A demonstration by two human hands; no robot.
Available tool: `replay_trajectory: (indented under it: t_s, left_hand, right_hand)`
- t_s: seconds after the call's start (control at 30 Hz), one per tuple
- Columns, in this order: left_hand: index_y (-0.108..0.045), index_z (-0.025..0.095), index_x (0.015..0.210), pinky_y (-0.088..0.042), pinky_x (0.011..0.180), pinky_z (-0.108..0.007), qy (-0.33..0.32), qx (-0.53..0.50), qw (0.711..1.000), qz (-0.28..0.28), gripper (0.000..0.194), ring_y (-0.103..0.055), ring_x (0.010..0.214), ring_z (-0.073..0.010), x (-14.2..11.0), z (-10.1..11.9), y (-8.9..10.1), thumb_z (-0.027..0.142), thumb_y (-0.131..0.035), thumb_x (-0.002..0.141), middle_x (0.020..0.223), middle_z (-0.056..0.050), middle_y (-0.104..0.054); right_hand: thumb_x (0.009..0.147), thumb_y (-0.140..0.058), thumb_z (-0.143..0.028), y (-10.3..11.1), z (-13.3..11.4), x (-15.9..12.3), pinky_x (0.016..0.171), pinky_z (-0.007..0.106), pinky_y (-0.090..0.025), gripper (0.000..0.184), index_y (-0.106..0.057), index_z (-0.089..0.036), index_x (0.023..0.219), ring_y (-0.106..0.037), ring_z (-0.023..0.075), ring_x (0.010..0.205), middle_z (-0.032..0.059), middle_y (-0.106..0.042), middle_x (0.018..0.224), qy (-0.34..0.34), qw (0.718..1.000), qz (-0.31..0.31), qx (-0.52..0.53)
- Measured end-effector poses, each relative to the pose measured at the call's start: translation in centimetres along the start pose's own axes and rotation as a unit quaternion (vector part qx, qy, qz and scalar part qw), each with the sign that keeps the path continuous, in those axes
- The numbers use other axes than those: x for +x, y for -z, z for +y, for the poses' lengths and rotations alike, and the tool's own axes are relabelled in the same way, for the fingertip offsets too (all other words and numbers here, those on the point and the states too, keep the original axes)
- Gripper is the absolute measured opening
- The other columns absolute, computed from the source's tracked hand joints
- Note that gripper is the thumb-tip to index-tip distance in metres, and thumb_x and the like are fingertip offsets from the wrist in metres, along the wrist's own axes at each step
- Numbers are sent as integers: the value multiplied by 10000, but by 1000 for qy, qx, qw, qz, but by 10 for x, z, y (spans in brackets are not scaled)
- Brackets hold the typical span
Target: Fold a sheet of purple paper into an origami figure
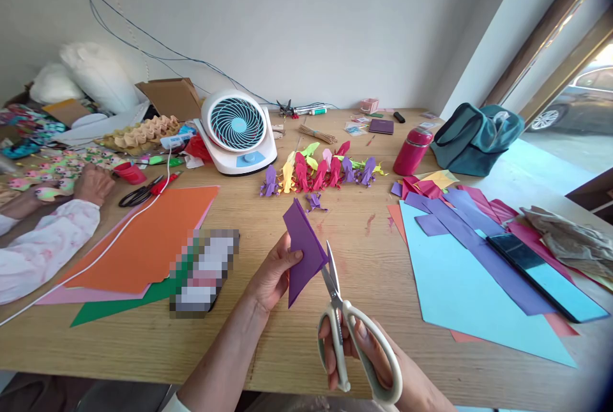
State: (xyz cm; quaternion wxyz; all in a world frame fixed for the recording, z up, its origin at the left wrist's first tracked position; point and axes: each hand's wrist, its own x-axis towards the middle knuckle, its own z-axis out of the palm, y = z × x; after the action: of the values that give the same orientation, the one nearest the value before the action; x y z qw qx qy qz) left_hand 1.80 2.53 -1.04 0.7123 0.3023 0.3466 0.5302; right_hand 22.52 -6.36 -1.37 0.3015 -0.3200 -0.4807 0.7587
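My left hand (274, 274) pinches a folded piece of purple paper (305, 259), thumb on its front face, held above the table. In my right hand (354, 348) is a pair of white-handled scissors (338, 303), with fingers through the loops. The scissor blades are parted, and their tips are at the right corner of the purple paper; I cannot tell whether they cut into it. Beyond the paper lies a small purple paper figure (315, 202), in front of a row of colourful folded paper figures (320, 174).
A fan (238, 128) stands behind, left of the figures. Orange sheets (158, 233) and a blurred phone (204, 274) lie left; blue sheets (445, 290), purple strips and a dark phone (527, 265) lie right. A pink bottle (412, 151) stands near a teal bag (474, 137). Another person's hand (94, 184) is at far left.
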Motion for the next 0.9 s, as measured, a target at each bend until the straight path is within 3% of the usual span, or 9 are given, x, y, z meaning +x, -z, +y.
replay_trajectory:
  t_s: [0.2,0.47,0.67,0.9]
  left_hand:
    - [-741,135,960,-530,748,-262,49,2,999,-1,426,-713,739,-192,-2,-1,7,214,-913,579,832,-68,-777]
    - [-763,140,936,-536,730,-283,64,56,996,-13,391,-715,708,-200,-4,5,6,215,-909,581,804,-73,-779]
    - [-756,152,961,-539,709,-256,49,89,995,3,449,-708,708,-173,-5,8,7,228,-928,553,822,-58,-781]
    - [-747,149,1022,-540,734,-244,39,98,994,0,497,-710,751,-164,-3,6,7,237,-928,567,857,-59,-783]
  right_hand:
    - [889,-400,-751,3,8,5,722,381,-500,678,-594,-143,1119,-636,201,693,86,-647,819,17,1000,-12,19]
    - [951,-393,-664,10,-8,-2,731,359,-496,579,-595,-143,1102,-644,190,707,79,-649,794,9,999,-29,-10]
    - [941,-389,-683,18,-29,-8,655,309,-477,596,-610,-136,1030,-608,168,662,74,-629,756,-2,994,-49,-93]
    - [927,-397,-701,18,-27,-10,594,271,-447,590,-594,-147,974,-555,132,582,29,-573,693,5,993,-29,-119]
